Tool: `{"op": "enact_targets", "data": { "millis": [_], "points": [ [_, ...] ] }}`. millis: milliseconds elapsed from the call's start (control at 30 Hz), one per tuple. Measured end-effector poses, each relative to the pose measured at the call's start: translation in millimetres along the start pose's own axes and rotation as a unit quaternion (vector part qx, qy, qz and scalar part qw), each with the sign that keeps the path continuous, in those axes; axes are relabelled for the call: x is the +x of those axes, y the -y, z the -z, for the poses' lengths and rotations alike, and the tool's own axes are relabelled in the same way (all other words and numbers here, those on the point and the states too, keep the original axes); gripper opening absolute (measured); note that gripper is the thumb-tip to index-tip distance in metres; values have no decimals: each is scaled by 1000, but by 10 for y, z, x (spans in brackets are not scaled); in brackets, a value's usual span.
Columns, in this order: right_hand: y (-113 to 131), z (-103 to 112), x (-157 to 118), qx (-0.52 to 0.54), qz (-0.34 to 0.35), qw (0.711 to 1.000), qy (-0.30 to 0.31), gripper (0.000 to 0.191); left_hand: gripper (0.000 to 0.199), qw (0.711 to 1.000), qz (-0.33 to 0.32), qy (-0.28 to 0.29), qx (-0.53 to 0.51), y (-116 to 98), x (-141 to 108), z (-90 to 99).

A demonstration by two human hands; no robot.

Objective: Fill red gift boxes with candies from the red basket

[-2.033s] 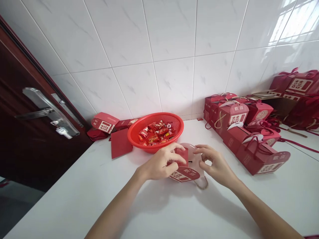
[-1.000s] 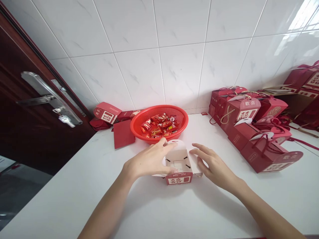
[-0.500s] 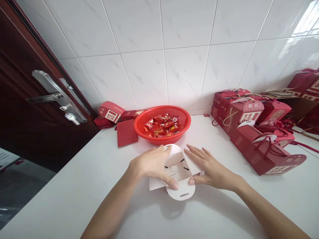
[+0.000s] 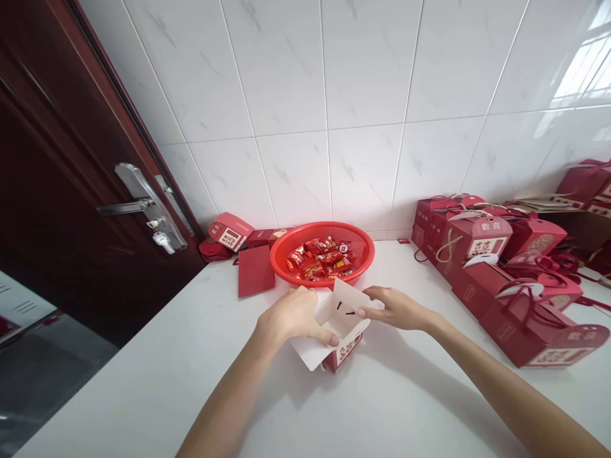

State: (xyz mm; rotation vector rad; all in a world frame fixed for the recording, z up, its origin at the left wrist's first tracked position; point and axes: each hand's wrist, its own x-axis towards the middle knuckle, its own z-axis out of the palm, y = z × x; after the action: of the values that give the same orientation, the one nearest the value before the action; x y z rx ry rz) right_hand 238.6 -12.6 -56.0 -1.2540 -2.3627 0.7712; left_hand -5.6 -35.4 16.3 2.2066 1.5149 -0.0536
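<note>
A small red box (image 4: 338, 360) with a white inside stands on the table, its top flaps spread. My left hand (image 4: 292, 318) lies over its left side, thumb across the near rim, holding it. The fingers and thumb of my right hand (image 4: 389, 308) close on the right flap, which is raised. Just behind the box is a red plastic basket (image 4: 365, 256) of red-wrapped candies (image 4: 329, 257).
Several red gift boxes with cord handles (image 4: 482, 280) stand at the right. A flat red card (image 4: 256, 271) and smaller red boxes (image 4: 231, 233) lie left of the basket. White tiles (image 4: 363, 63) rise behind; a dark door (image 4: 71, 159) is at the left.
The box has turned and tilted, so its red printed side shows. My right hand has moved from lying flat along the box to pinching its flap. The view has shifted upward.
</note>
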Motion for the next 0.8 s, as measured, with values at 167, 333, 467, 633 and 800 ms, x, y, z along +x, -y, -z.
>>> {"op": "enact_targets", "data": {
  "millis": [167,333,467,633,800],
  "points": [
    [92,-136,-4,262,-4,965,-22,47,73,1000,7,-22,8,-38,-13,-21],
    [157,-275,-104,355,-115,925,-68,34,70,1000,-4,-10,-10,-59,-3,-56],
    [117,-279,-143,422,-149,894,-20,40,73,1000,12,-4,-11,-86,-22,-59],
    [48,-300,-132,478,-174,861,10,44,78,999,30,2,-12,-137,-56,-69],
    [30,-327,-81,479,-161,863,-6,39,64,999,9,-29,-43,-136,-75,-89]
  ]
}}
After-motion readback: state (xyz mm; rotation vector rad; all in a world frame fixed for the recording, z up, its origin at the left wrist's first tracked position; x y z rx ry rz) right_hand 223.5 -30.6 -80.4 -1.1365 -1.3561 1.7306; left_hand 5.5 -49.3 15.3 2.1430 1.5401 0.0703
